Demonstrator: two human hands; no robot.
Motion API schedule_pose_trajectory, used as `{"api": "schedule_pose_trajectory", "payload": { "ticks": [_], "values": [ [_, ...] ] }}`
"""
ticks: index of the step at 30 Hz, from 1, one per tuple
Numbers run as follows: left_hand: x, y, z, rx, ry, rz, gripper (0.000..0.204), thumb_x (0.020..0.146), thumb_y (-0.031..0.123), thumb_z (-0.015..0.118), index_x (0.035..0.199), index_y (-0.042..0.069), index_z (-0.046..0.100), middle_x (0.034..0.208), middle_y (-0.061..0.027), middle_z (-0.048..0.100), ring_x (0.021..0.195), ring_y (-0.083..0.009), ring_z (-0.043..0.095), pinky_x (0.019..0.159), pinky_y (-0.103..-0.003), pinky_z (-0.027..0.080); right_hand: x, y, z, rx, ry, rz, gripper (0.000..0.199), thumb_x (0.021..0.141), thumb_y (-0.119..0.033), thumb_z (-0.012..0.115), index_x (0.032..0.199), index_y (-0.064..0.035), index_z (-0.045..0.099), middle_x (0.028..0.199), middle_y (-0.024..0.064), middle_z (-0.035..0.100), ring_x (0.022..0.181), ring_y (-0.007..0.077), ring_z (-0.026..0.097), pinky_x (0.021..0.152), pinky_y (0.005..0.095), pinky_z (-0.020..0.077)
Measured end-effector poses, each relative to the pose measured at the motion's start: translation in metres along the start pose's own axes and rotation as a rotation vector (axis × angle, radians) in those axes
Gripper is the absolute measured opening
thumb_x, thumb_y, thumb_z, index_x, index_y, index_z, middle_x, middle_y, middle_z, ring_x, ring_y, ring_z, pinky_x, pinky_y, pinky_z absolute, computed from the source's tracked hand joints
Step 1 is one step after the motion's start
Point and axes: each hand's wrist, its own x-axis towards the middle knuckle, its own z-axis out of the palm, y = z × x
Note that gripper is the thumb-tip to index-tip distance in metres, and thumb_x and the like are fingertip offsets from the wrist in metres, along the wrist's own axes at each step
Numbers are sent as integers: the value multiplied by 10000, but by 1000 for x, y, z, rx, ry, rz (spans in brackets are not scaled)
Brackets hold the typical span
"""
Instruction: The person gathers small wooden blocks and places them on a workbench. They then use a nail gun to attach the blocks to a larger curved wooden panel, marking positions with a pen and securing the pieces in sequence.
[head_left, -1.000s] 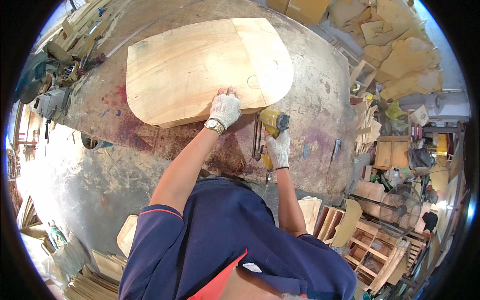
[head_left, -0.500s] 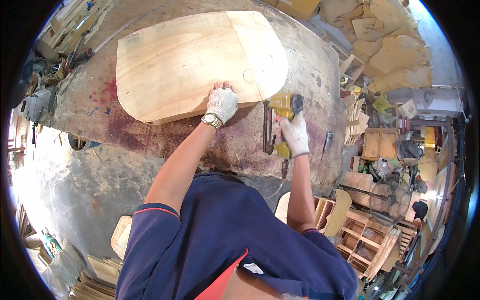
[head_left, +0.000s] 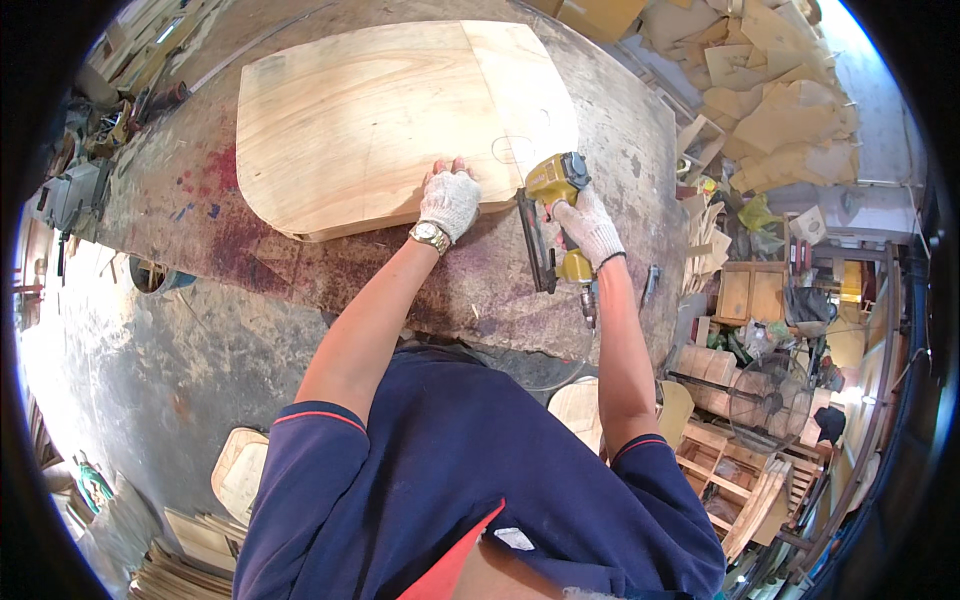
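Wooden panel (head_left: 390, 120): it lies flat on the desk (head_left: 300, 260), and its near edge is under your left hand.
Left hand (head_left: 449, 200): gloved, fingers spread and open, you press it flat on the panel's near edge.
Right hand (head_left: 590, 226): gloved, closed around the handle of the yellow nail gun (head_left: 552, 215).
Nail gun: its nose is at the panel's near edge, just beside your left hand.
Around: wood offcuts (head_left: 770, 90) are piled beyond the desk on the right.

Brown cardboard box (head_left: 598, 14) at top edge beyond workbench, no labels, signs, screens
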Motion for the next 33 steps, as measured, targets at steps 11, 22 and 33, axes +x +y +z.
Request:
{"api": "schedule_pose_trajectory", "payload": {
  "ticks": [11,22,33],
  "values": [
    [2,-2,6,71,104,42,550,849,274,731,1325,10,651,1366,-204,653,1192,-404,648,995,-510,542,-1,1,2,-134,20,-20,366,935,-114,561,1294,-41,562,877,105,709,505,164,606,484,350,516],
    [-96,-143,-89,-71,-126,96,716,732,415,893,1327,88,665,1506,-200,537,1482,-384,397,1258,-481,285,4,20,19,-149,86,9,333,890,-137,620,1203,-25,593,828,126,723,553,192,680,529,383,559],
    [-139,-244,-81,-18,41,276,732,757,269,835,1408,58,574,1437,-137,569,1437,-395,442,1234,-484,351,-71,-5,176,-309,-56,-251,674,864,-194,735,1463,-63,454,1039,256,739,957,442,728,822,510,604]
  ]
}}
